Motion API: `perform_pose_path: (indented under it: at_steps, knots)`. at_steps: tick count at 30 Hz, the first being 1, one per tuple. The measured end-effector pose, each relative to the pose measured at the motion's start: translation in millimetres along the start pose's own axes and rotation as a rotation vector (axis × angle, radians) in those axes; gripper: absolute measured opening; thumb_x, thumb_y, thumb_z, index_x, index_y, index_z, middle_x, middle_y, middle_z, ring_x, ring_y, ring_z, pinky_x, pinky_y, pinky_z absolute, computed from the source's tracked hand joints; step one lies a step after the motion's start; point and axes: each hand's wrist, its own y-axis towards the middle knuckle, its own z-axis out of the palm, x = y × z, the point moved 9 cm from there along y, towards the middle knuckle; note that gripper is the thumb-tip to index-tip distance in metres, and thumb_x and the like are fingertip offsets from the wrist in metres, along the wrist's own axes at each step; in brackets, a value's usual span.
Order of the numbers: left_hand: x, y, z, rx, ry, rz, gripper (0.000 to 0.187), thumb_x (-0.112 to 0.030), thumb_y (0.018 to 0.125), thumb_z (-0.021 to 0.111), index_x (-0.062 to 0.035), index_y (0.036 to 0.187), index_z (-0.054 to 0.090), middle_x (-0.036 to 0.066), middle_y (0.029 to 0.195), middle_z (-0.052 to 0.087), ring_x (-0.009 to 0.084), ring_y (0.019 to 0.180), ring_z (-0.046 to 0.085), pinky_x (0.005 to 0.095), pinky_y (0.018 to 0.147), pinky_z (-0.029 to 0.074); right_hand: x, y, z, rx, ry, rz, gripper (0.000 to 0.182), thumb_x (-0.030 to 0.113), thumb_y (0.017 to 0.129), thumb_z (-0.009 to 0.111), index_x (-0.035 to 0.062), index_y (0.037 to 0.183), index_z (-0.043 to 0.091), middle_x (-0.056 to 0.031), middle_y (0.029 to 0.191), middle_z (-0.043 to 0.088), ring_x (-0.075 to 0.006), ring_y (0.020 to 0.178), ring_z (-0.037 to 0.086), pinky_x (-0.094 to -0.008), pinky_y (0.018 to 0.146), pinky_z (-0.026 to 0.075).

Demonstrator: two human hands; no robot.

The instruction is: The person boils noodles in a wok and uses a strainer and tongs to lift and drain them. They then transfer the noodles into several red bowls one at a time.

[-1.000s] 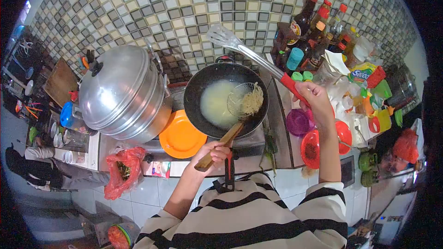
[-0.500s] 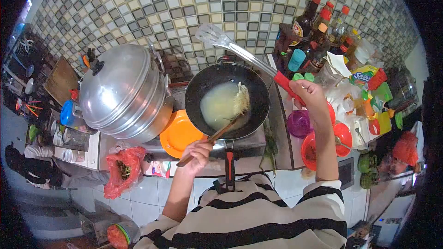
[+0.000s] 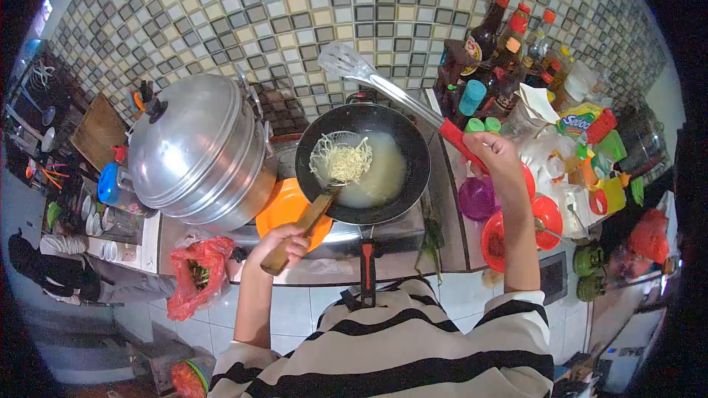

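My left hand (image 3: 286,246) grips the wooden handle of a wire strainer (image 3: 319,149), its fingers wrapped round it. Pale noodles (image 3: 349,162) lie in the strainer, over the left side of a black wok (image 3: 414,169) that holds cloudy yellowish liquid (image 3: 387,177). My right hand (image 3: 493,152) is closed on the red handle of metal tongs (image 3: 402,94), raised above the wok's right side with their slotted head near the tiled wall. Beneath the strainer handle, an orange plate (image 3: 273,210) sits beside the wok.
A large metal steamer (image 3: 195,151) stands left of the wok. A red plastic bag (image 3: 198,273) lies at the front left. Sauce bottles (image 3: 487,33), a purple bowl (image 3: 478,197) and red bowls (image 3: 493,242) are on the right. Another person (image 3: 55,265) is at the far left.
The strainer has moved left within the wok and turned so the noodles face up. My left hand has shifted left. My right hand and the tongs have moved slightly.
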Motion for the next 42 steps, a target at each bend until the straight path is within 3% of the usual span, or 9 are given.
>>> perform_pose_path:
  at_steps: [1,4,16,23,25,29,33,36,42]
  knots:
    - [5,2,5,-0.001,0.002,-0.002,0.020,-0.015,0.085,0.046,-0.0012,0.099,0.041,0.002,0.067,0.040,0.0097,0.051,0.041,0.0213,0.045,0.038,-2,-1,-1,-0.002,0.001,0.000,0.024,0.029,0.083,0.057,0.0047,0.081,0.058,0.0001,0.063,0.056,-0.0021,0.043,0.040,-0.0163,0.039,0.029]
    - [-10,2,-3,-0.330,0.569,0.275,0.018,-0.012,0.080,0.049,-0.0094,0.094,0.038,0.006,0.068,0.042,0.0145,0.053,0.043,0.0275,0.044,0.039,-7,-2,-4,-0.019,0.067,-0.006,0.026,0.031,0.081,0.060,0.0055,0.082,0.061,0.0000,0.061,0.058,-0.0014,0.045,0.043,-0.0167,0.041,0.031]
    - [-21,11,0,-0.686,1.253,0.388,0.016,-0.008,0.082,0.037,-0.0061,0.095,0.027,0.009,0.068,0.043,0.0176,0.049,0.049,0.0344,0.043,0.046,-19,-10,-18,-0.047,0.069,0.040,0.027,0.030,0.081,0.061,0.0038,0.086,0.060,-0.0022,0.062,0.058,-0.0030,0.042,0.041,-0.0179,0.039,0.031]
    - [7,15,-10,-0.678,1.270,0.281,0.019,-0.012,0.086,0.036,-0.0074,0.102,0.027,0.007,0.069,0.042,0.0174,0.050,0.048,0.0339,0.044,0.045,-15,-9,-23,-0.057,0.064,0.033,0.026,0.029,0.080,0.061,0.0033,0.084,0.060,-0.0019,0.063,0.058,-0.0030,0.042,0.041,-0.0176,0.039,0.030]
    - [26,21,-1,-0.575,1.249,0.200,0.020,-0.011,0.086,0.036,-0.0077,0.103,0.026,0.007,0.069,0.042,0.0177,0.051,0.048,0.0347,0.045,0.046,-14,-7,-21,-0.054,0.064,0.029,0.026,0.029,0.080,0.061,0.0034,0.084,0.060,-0.0018,0.063,0.058,-0.0029,0.042,0.041,-0.0174,0.039,0.030]
    - [47,28,12,-0.456,1.048,0.149,0.020,-0.011,0.084,0.038,-0.0092,0.103,0.030,0.006,0.069,0.042,0.0170,0.053,0.047,0.0333,0.046,0.045,-5,-4,-14,-0.025,0.064,0.014,0.024,0.028,0.081,0.060,0.0042,0.083,0.060,-0.0013,0.062,0.058,-0.0025,0.043,0.041,-0.0172,0.039,0.029]
    - [58,44,6,-0.481,0.951,0.101,0.020,-0.011,0.084,0.040,-0.0102,0.102,0.032,0.005,0.069,0.042,0.0163,0.052,0.046,0.0317,0.045,0.044,-4,0,-7,0.001,0.072,0.004,0.022,0.028,0.082,0.059,0.0058,0.083,0.061,-0.0006,0.061,0.058,-0.0019,0.043,0.041,-0.0169,0.040,0.029]
    - [59,53,16,-0.383,0.828,0.159,0.018,-0.012,0.084,0.042,-0.0104,0.099,0.034,0.004,0.068,0.041,0.0149,0.051,0.044,0.0302,0.044,0.041,-2,2,-5,0.001,0.017,0.012,0.024,0.029,0.084,0.056,0.0052,0.082,0.059,0.0002,0.063,0.057,-0.0023,0.044,0.041,-0.0168,0.039,0.030]
    - [65,61,27,-0.148,0.425,0.047,0.016,-0.011,0.082,0.047,-0.0050,0.097,0.044,0.002,0.069,0.043,0.0101,0.050,0.042,0.0245,0.044,0.038,0,3,-3,0.013,0.028,-0.002,0.024,0.029,0.084,0.056,0.0048,0.082,0.059,-0.0005,0.063,0.057,-0.0024,0.044,0.042,-0.0169,0.040,0.030]
